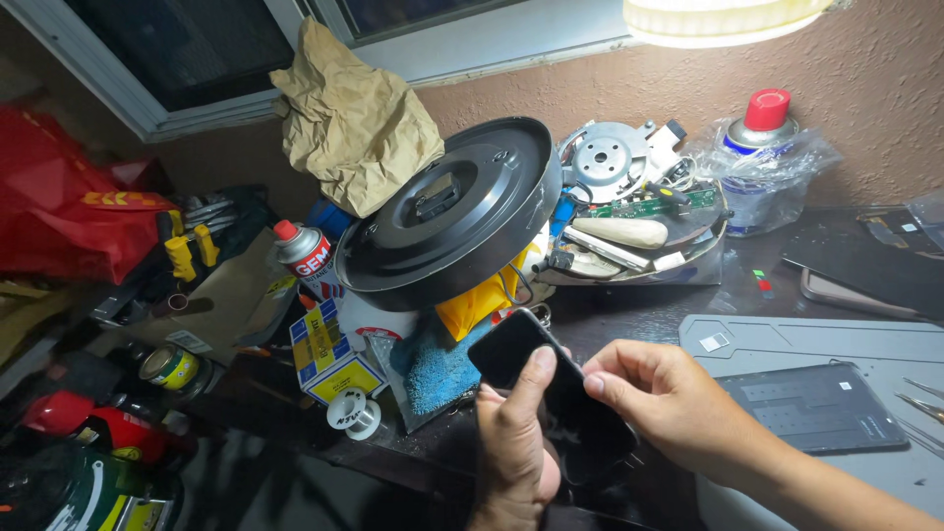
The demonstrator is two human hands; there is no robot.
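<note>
Two hands hold a flat black glossy smartphone (551, 393) low in the frame's centre, left hand (513, 447) clamped underneath, right hand (661, 398) pinching its edge above the desk (629, 315).

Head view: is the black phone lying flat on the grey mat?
No, the black phone is held up between the left hand and right hand, left of the grey mat.

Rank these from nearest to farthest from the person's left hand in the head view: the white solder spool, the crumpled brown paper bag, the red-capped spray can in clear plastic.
Measured from the left hand:
1. White solder spool, just to its left on the bench.
2. Crumpled brown paper bag, up behind, against the window frame.
3. Red-capped spray can in clear plastic, far right by the wall.
</note>
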